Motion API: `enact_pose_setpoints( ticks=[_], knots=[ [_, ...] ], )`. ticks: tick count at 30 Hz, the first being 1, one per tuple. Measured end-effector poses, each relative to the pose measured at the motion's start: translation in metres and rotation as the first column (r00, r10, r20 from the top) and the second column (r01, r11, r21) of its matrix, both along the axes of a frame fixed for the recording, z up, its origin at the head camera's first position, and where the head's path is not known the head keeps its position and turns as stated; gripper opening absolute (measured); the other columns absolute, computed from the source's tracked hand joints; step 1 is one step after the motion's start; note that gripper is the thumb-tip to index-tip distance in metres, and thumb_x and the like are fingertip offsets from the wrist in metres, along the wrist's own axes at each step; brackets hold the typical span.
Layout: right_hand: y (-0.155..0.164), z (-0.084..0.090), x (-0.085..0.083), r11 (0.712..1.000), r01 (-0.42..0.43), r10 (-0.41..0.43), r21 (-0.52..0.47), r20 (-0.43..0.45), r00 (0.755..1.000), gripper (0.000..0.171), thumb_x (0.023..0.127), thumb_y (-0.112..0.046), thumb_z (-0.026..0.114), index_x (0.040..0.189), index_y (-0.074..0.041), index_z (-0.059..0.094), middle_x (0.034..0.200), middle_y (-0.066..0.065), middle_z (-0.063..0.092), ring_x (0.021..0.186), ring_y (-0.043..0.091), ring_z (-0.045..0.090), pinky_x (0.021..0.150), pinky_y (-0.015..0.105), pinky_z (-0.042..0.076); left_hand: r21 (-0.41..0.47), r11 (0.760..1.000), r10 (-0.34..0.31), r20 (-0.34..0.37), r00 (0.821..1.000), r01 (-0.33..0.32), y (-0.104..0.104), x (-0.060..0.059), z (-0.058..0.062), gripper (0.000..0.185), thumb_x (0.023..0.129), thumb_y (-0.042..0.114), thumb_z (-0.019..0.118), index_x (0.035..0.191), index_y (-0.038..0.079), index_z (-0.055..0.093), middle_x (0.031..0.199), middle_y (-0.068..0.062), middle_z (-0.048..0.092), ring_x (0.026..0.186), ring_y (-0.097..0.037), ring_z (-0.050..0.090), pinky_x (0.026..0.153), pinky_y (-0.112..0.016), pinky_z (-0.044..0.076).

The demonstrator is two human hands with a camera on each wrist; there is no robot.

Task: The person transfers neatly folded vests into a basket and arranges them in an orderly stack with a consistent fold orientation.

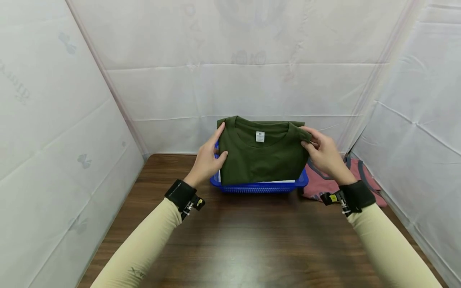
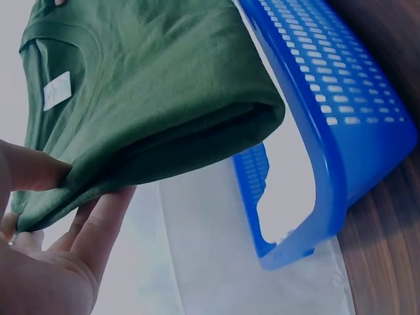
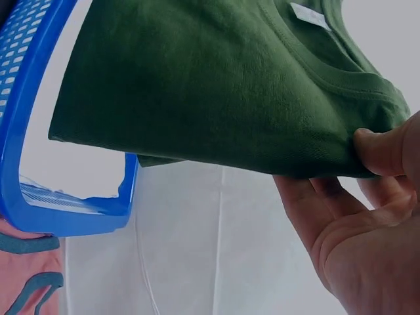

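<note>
at the left of the head view, the left hand (image 1: pixel 209 158) pinches the left edge of a folded green shirt (image 1: pixel 263 156), thumb on the front face and fingers behind it. the left wrist view shows the same pinch: thumb (image 2: pixel 29 169) on top of the fold, fingers (image 2: pixel 98 220) beneath it.

the shirt sits mid-frame, held just above a blue basket (image 1: pixel 257 187) with its collar and white label (image 1: pixel 260 136) toward the top. its long axis runs left to right between the two hands, so each hand has one short end and neither is nearer than the other. something white lies inside the basket under the shirt; whether the shirt's lower edge touches it i cannot tell.

to the right of centre, the right hand (image 1: pixel 324 154) grips the shirt's right shoulder corner, thumb (image 3: pixel 380 147) over the fold and fingers (image 3: pixel 308 210) curled below.

further right, a pink garment (image 1: pixel 324 182) lies on the wooden table (image 1: pixel 237 244), just beside the basket's right end. white sheets (image 1: pixel 54 120) wall in the table on three sides.
</note>
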State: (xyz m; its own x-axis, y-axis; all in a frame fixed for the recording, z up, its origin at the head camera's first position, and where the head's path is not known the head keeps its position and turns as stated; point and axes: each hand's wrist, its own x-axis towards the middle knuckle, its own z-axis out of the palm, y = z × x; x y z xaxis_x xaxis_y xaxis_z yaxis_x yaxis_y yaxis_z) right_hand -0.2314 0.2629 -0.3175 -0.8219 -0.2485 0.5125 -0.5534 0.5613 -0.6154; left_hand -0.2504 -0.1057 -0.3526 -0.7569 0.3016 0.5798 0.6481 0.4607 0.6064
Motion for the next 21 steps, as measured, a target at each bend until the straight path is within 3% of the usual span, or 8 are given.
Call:
enact_pose_setpoints(
  ticks=[4,10,13,16,19,21],
  knots=[
    [-0.002,-0.001,-0.011,1.000,0.017,-0.018,0.018,0.018,1.000,0.046,0.106,-0.007,0.056,0.151,-0.009,0.050,0.136,0.024,0.063,0.121,0.041,0.064,0.069,0.014,0.043,-0.009,1.000,0.021,0.001,1.000,-0.021,0.000,-0.010,0.001,0.085,0.096,-0.002,0.062,0.166,0.024,0.020,0.166,-0.006,0.033,0.071,-0.024,0.061,0.061,-0.034,0.049],
    [-0.003,-0.006,-0.023,1.000,0.016,-0.016,0.015,0.062,0.998,0.047,0.106,-0.008,0.056,0.152,-0.007,0.048,0.139,0.027,0.060,0.122,0.044,0.062,0.063,0.018,0.043,-0.042,0.998,0.045,0.041,0.998,-0.044,0.001,-0.024,-0.002,0.085,0.097,-0.002,0.061,0.166,0.023,0.019,0.168,-0.002,0.026,0.059,-0.021,0.050,0.059,-0.034,0.045],
    [-0.003,-0.009,-0.029,1.000,0.021,-0.022,0.011,0.075,0.997,0.046,0.106,-0.007,0.055,0.152,-0.006,0.048,0.139,0.027,0.060,0.124,0.043,0.061,0.074,0.018,0.051,-0.054,0.997,0.051,0.059,0.997,-0.048,0.003,-0.030,-0.004,0.085,0.097,-0.003,0.060,0.166,0.024,0.019,0.168,-0.003,0.027,0.054,-0.021,0.044,0.058,-0.034,0.044],
    [-0.003,-0.013,-0.034,0.999,0.032,-0.033,0.015,0.087,0.996,0.045,0.106,-0.006,0.055,0.151,-0.005,0.049,0.139,0.027,0.060,0.125,0.043,0.061,0.088,0.033,0.058,-0.068,0.996,0.060,0.068,0.996,-0.055,0.005,-0.036,-0.007,0.085,0.096,-0.004,0.060,0.166,0.024,0.019,0.167,-0.004,0.031,0.053,-0.020,0.042,0.057,-0.034,0.042],
    [-0.003,-0.015,-0.039,0.999,0.048,-0.050,0.021,0.114,0.992,0.045,0.106,-0.006,0.055,0.150,-0.004,0.049,0.139,0.027,0.059,0.128,0.043,0.059,0.096,0.049,0.055,-0.083,0.994,0.072,0.083,0.994,-0.065,0.007,-0.040,-0.009,0.085,0.096,-0.003,0.060,0.166,0.024,0.020,0.165,-0.004,0.035,0.052,-0.019,0.042,0.055,-0.033,0.042],
    [-0.004,-0.017,-0.043,0.998,0.064,-0.067,0.026,0.137,0.988,0.045,0.106,-0.007,0.056,0.150,-0.005,0.049,0.139,0.028,0.059,0.128,0.044,0.058,0.097,0.053,0.054,-0.088,0.994,0.075,0.103,0.992,-0.066,0.007,-0.043,-0.010,0.085,0.096,-0.003,0.060,0.166,0.023,0.020,0.165,-0.005,0.035,0.052,-0.020,0.043,0.055,-0.033,0.042]
  ],
)
